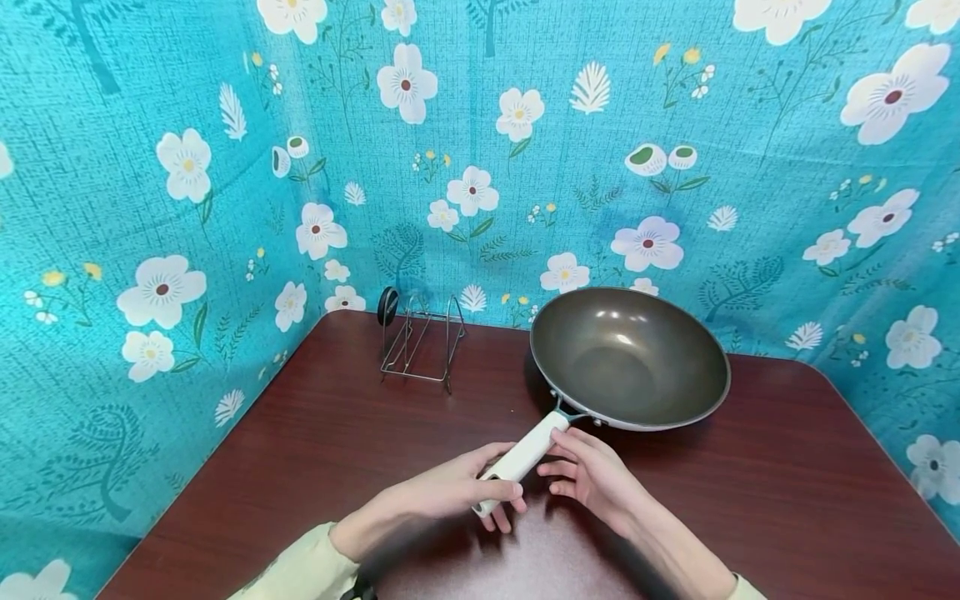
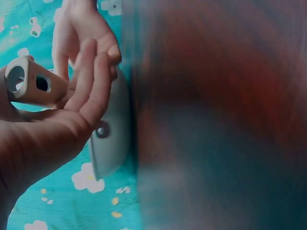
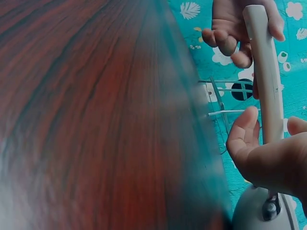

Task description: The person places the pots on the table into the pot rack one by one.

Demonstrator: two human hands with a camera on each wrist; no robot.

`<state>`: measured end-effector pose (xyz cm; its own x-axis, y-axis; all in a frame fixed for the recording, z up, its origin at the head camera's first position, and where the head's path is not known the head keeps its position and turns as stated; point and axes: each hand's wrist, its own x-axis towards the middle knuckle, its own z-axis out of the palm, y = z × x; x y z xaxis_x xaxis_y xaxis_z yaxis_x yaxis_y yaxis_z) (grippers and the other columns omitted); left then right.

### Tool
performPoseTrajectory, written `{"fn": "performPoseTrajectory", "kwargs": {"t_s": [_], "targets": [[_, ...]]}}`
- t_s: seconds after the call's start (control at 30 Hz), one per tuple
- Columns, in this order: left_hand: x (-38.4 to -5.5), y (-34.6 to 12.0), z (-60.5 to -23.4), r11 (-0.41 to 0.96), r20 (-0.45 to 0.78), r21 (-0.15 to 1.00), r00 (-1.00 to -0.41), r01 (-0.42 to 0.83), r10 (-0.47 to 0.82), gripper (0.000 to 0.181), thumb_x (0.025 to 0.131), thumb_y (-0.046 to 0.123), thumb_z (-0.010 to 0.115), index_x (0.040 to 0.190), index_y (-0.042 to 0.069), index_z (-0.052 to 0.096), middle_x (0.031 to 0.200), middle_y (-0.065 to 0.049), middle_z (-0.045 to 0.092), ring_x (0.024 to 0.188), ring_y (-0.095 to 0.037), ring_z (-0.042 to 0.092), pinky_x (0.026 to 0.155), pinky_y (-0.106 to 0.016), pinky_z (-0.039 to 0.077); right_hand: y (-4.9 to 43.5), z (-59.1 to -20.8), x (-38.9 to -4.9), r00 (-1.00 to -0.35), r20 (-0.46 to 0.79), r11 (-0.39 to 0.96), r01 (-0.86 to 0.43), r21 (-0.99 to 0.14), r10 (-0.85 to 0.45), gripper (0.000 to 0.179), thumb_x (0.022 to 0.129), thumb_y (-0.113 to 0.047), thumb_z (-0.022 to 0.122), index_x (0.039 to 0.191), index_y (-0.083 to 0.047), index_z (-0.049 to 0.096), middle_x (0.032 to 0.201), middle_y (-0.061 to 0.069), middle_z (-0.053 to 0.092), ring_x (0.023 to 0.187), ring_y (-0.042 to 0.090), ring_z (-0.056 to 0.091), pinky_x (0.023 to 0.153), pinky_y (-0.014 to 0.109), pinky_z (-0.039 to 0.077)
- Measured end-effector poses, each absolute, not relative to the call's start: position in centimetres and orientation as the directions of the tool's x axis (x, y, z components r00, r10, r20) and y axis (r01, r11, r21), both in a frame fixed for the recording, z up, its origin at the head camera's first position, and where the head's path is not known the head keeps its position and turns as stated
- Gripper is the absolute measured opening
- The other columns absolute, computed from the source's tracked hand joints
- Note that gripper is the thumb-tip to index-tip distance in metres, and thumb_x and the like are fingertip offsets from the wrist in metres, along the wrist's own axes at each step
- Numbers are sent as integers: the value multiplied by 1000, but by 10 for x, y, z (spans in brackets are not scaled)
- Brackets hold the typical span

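A wok (image 1: 630,358) with a dark inside, pale outside and long cream handle (image 1: 531,446) is at the back right of the table, its handle slanting toward the front. My left hand (image 1: 457,483) grips the handle's end, thumb across the top and fingers stretched underneath. Nearer the bowl, my right hand (image 1: 600,479) holds the handle, thumb on its upper side and the other fingers loosely bent below. The handle's hollow end (image 2: 41,84) with its hole faces the left wrist camera. In the right wrist view the handle runs between the thumb and fingers of the right hand (image 3: 268,158).
A wire rack (image 1: 420,342) with a round black piece (image 1: 387,306) at its left end stands at the back left of the dark red-brown table (image 1: 315,450). Blue flowered cloth (image 1: 465,167) hangs behind the table and along its sides.
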<state>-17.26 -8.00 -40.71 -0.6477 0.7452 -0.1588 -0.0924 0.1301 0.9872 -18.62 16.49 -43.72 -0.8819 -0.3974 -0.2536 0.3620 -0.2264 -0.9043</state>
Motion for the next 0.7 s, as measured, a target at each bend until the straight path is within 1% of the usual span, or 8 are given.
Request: {"fn": "performPoseTrajectory", "kwargs": {"t_s": [0.07, 0.1, 0.2, 0.3, 0.43, 0.57, 0.7], "targets": [[-171, -79, -409, 83, -158, 986, -628, -148, 762, 55, 97, 19, 61, 145, 11, 35, 103, -29, 69, 71, -24, 70, 68, -33, 60, 162, -438, -187, -887, -259, -226, 362, -904, -382, 26, 101, -33, 57, 115, -15, 47, 95, -6, 66, 85, 11, 66, 71, 25, 54], [-170, -79, -410, 64, -159, 983, -619, -172, 769, 54, 98, 18, 60, 145, 10, 35, 101, -27, 69, 71, -22, 70, 68, -32, 60, 160, -438, -187, -890, -261, -229, 361, -904, -373, 26, 100, -33, 57, 116, -15, 47, 94, -6, 66, 84, 11, 65, 70, 25, 53], [-169, -80, -413, 26, -155, 975, -596, -219, 788, 54, 99, 18, 58, 146, 11, 33, 97, -15, 70, 72, -20, 71, 69, -32, 61, 157, -439, -187, -900, -270, -237, 361, -902, -342, 27, 100, -33, 59, 115, -14, 47, 93, -7, 66, 82, 11, 63, 70, 24, 51], [-169, -80, -417, -9, -148, 966, -582, -258, 799, 57, 99, 19, 58, 148, 11, 30, 95, -9, 69, 73, -19, 71, 69, -31, 60, 155, -440, -188, -904, -280, -246, 365, -898, -322, 26, 100, -32, 59, 115, -14, 47, 92, -7, 65, 82, 11, 62, 70, 24, 51], [-170, -80, -421, -43, -162, 945, -579, -324, 799, 63, 96, 16, 61, 150, 8, 29, 89, -6, 65, 71, -16, 70, 70, -31, 59, 154, -440, -187, -907, -271, -243, 356, -902, -323, 26, 100, -29, 59, 116, -13, 46, 92, -6, 65, 82, 11, 63, 69, 23, 52], [-169, -79, -424, -60, -182, 925, -575, -376, 798, 66, 92, 12, 63, 149, 5, 29, 84, -2, 59, 68, -12, 67, 70, -31, 58, 151, -439, -187, -908, -264, -235, 348, -907, -326, 30, 99, -28, 61, 118, -11, 45, 93, -5, 66, 83, 10, 65, 70, 23, 53], [-167, -77, -426, -62, -200, 912, -571, -406, 796, 69, 89, 9, 66, 148, 7, 29, 84, -2, 58, 67, -12, 66, 70, -31, 58, 149, -439, -187, -906, -269, -219, 350, -911, -327, 33, 98, -28, 62, 119, -10, 43, 94, -5, 66, 82, 9, 66, 70, 23, 53]]}}
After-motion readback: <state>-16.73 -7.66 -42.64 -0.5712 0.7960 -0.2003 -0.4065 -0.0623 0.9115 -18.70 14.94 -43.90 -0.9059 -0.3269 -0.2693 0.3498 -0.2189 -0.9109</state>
